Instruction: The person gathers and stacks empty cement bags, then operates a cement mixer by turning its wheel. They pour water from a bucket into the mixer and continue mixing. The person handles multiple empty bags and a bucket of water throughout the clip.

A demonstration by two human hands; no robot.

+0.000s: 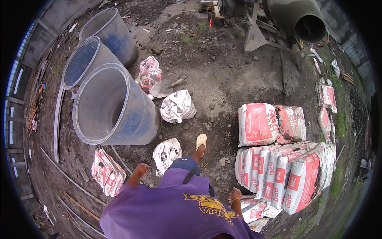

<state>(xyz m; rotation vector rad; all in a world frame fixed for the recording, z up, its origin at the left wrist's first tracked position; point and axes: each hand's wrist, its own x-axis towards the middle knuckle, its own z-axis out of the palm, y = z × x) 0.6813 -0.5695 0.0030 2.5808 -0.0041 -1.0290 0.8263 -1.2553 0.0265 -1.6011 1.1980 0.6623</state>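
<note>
My left hand (141, 169) hangs beside my body, fingers loosely bent, with nothing seen in it. It is between a flattened pile of red-and-white bags (108, 173) and a crumpled white sack (167, 154). My right hand (235, 194), with a yellow band at the wrist, also hangs low and holds nothing visible. Close to its right stands a row of full red-and-white cement bags (274, 169), apart from the fingers. Behind that row are two more bags, one upright and intact (258, 124), the other a torn, dirt-stained bag (290, 123).
Three large grey-blue drums (148, 119) stand open at the left. A shovel (162, 89) lies near another crumpled white sack (178, 106). At the far right is a concrete mixer (286, 16). Pipes and boards (73, 181) lie across the dirt on the left.
</note>
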